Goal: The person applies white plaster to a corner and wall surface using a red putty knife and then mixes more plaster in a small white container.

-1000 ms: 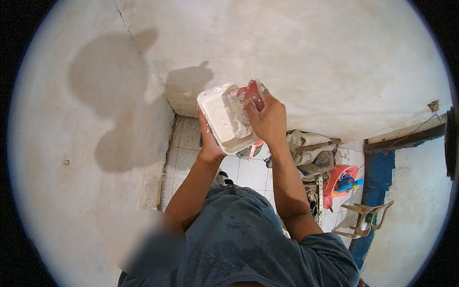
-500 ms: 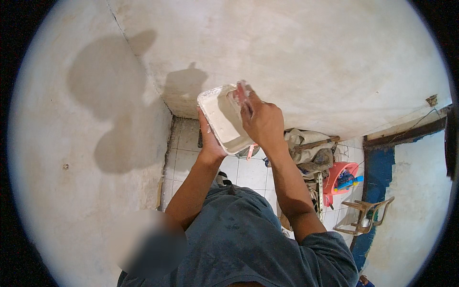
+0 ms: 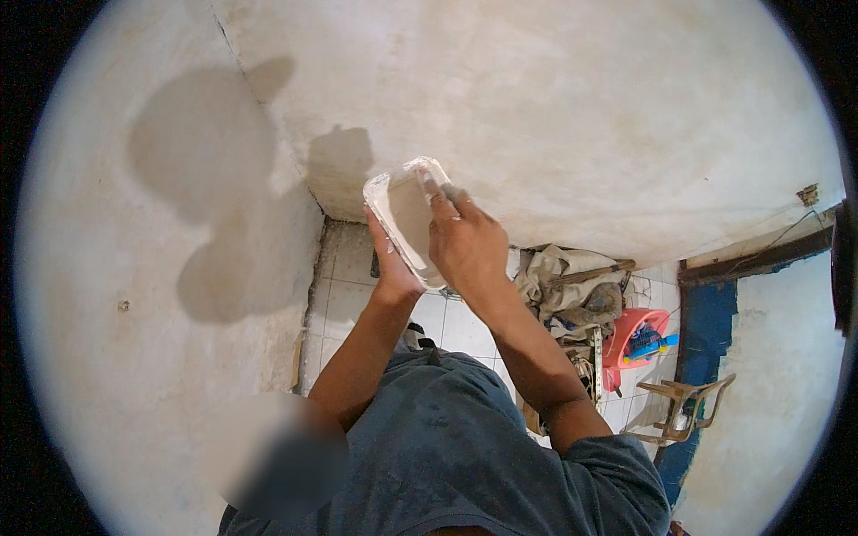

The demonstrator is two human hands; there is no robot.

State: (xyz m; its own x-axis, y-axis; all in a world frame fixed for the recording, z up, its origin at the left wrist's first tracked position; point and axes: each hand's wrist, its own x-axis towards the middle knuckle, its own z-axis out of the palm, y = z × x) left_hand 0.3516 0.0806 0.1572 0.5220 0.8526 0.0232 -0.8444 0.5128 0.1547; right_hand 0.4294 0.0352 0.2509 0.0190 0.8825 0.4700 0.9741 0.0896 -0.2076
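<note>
My left hand (image 3: 391, 263) is closed around the left side and underside of a white rectangular tub (image 3: 379, 189), which is tilted. Smooth off-white paste (image 3: 409, 214) lies inside, and thick smears coat the rim. My right hand (image 3: 469, 246) reaches over the tub's right side, fingers closed and pointing into its far end. It grips a small, flat reddish tool; the fingers and paste hide most of it, so its exact kind is unclear. White paste marks the fingers of this hand.
Pale plastered walls (image 3: 581, 116) meet in a corner ahead. On the tiled floor (image 3: 465, 326) to the right lie crumpled cloth sheets (image 3: 572, 286), a pink plastic container (image 3: 639, 326) with blue items and a small brown stool-like frame (image 3: 688, 402). Blue paint (image 3: 706, 330) covers part of the right wall.
My right hand has moved left and slightly down, with its fingers now over the inside of the tub. The tub has tipped and turned a little in my left hand.
</note>
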